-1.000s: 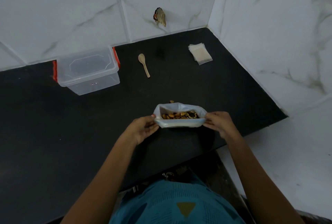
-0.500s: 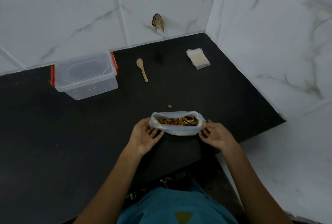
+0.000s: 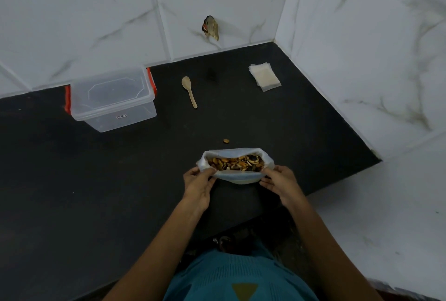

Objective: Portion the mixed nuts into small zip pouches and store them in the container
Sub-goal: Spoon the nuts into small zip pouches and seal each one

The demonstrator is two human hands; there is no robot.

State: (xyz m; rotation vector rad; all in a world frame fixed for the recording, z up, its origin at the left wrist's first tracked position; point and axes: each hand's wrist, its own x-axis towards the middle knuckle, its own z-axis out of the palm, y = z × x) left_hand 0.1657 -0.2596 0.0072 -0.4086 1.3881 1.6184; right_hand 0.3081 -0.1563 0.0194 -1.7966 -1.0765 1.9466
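A white plastic bag (image 3: pixel 239 178) stands open on the black counter near its front edge, with mixed nuts (image 3: pixel 235 163) showing inside. My left hand (image 3: pixel 198 183) pinches the bag's rim at its left corner. My right hand (image 3: pixel 280 183) pinches the rim at the right corner. A stack of small clear zip pouches (image 3: pixel 265 76) lies at the back right. A lidded clear container (image 3: pixel 112 100) with red clips sits at the back left. A small wooden spoon (image 3: pixel 189 91) lies between them.
One loose nut (image 3: pixel 226 141) lies on the black counter (image 3: pixel 108 180) just behind the bag. White marble-look tiled walls close the back and right sides. A hole with debris (image 3: pixel 211 28) marks the back wall. The counter's front edge runs close to my body.
Both hands loosened from the bag half a second ago and now pinch its rim again, spreading the mouth wider. The bag sits slightly nearer the counter's front edge.
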